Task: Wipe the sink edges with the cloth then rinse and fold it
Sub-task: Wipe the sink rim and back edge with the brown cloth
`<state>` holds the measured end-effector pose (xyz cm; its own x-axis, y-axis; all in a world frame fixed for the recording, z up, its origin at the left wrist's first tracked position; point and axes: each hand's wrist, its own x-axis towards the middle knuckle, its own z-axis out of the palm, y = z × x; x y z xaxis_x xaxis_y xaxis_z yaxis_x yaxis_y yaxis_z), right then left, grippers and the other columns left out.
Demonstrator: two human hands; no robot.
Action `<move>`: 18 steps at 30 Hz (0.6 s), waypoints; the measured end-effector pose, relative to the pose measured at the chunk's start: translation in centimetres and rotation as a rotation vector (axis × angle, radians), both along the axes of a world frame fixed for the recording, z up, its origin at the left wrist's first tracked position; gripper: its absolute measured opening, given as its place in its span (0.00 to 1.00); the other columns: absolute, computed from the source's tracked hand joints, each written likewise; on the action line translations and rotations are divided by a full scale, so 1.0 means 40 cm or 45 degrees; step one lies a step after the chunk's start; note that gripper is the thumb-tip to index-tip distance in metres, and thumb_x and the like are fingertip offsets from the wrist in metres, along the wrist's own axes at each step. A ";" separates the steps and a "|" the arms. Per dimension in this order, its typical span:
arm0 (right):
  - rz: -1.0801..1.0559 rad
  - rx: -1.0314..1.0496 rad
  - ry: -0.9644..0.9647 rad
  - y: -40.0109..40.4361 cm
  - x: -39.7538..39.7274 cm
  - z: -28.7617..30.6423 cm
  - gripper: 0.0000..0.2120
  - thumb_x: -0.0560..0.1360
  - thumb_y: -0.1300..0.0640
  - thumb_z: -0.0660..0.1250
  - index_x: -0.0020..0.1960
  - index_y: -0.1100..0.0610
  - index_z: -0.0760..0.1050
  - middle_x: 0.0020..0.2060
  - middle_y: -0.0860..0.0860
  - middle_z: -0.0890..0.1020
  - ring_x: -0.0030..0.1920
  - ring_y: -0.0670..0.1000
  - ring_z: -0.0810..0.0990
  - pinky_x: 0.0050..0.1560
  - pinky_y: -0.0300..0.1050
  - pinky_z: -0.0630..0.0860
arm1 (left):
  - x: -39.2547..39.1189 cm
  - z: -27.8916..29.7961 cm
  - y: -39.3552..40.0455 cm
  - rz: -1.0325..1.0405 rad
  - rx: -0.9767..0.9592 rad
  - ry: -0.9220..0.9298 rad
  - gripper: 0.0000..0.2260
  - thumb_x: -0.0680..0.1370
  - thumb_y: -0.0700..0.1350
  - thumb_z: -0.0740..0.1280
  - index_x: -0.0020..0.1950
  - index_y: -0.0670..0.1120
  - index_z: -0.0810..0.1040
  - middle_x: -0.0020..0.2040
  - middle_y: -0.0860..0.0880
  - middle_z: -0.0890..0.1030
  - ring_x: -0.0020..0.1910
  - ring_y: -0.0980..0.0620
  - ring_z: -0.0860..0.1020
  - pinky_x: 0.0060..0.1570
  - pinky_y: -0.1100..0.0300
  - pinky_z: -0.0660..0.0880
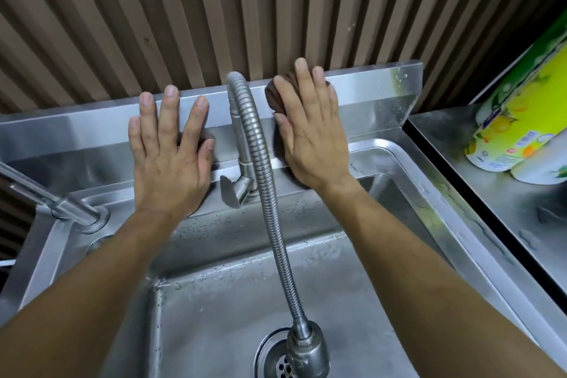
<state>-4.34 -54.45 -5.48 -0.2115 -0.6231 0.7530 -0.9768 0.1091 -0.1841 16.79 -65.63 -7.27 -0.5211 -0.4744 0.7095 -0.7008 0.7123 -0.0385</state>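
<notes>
Our right hand (310, 129) presses a dark brown cloth (274, 95) flat-fingered against the steel sink's far backsplash (368, 95); our left hand (171, 144), fingers spread, rests empty.

The flexible faucet hose (264, 181) arcs down the middle of the sink (408, 169) from twelve o'clock to six — splitting the basin into two open lanes. A second tap (46, 193) juts in at nine o'clock; packaged rolls (518, 120) crowd the counter (460, 138) at three o'clock.
</notes>
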 end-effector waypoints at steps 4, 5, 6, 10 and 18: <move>-0.218 -0.163 -0.348 0.033 -0.086 0.005 0.23 0.88 0.53 0.53 0.82 0.55 0.61 0.83 0.57 0.58 0.83 0.61 0.51 0.82 0.58 0.48 | 0.000 0.000 0.001 -0.006 0.007 -0.006 0.32 0.86 0.53 0.54 0.83 0.57 0.38 0.84 0.40 0.50 0.82 0.33 0.47 0.79 0.46 0.35; -0.280 -0.238 -0.472 0.032 -0.097 0.008 0.23 0.88 0.53 0.53 0.82 0.56 0.61 0.83 0.57 0.58 0.83 0.61 0.50 0.82 0.59 0.47 | -0.001 0.000 0.001 -0.006 0.007 -0.003 0.32 0.86 0.53 0.54 0.83 0.57 0.38 0.84 0.39 0.50 0.82 0.33 0.48 0.79 0.46 0.35; -0.334 -0.313 -0.594 0.025 -0.098 0.015 0.23 0.87 0.54 0.52 0.82 0.58 0.61 0.83 0.58 0.58 0.83 0.62 0.50 0.82 0.59 0.46 | -0.001 0.000 0.001 -0.007 0.007 0.000 0.33 0.85 0.52 0.55 0.83 0.57 0.38 0.84 0.39 0.50 0.82 0.33 0.48 0.79 0.45 0.36; -0.388 -0.320 -0.681 -0.037 0.026 0.046 0.25 0.87 0.52 0.53 0.82 0.60 0.59 0.83 0.60 0.56 0.83 0.64 0.49 0.82 0.63 0.45 | -0.006 0.001 0.003 0.013 0.009 -0.004 0.39 0.84 0.50 0.63 0.83 0.57 0.37 0.84 0.39 0.51 0.82 0.32 0.49 0.79 0.44 0.37; -0.120 -0.065 -0.206 0.004 -0.030 0.002 0.23 0.86 0.53 0.55 0.79 0.58 0.64 0.79 0.58 0.64 0.82 0.62 0.56 0.81 0.62 0.52 | -0.009 0.016 0.019 0.041 0.018 0.001 0.42 0.83 0.49 0.66 0.83 0.58 0.36 0.84 0.39 0.52 0.82 0.33 0.48 0.80 0.47 0.36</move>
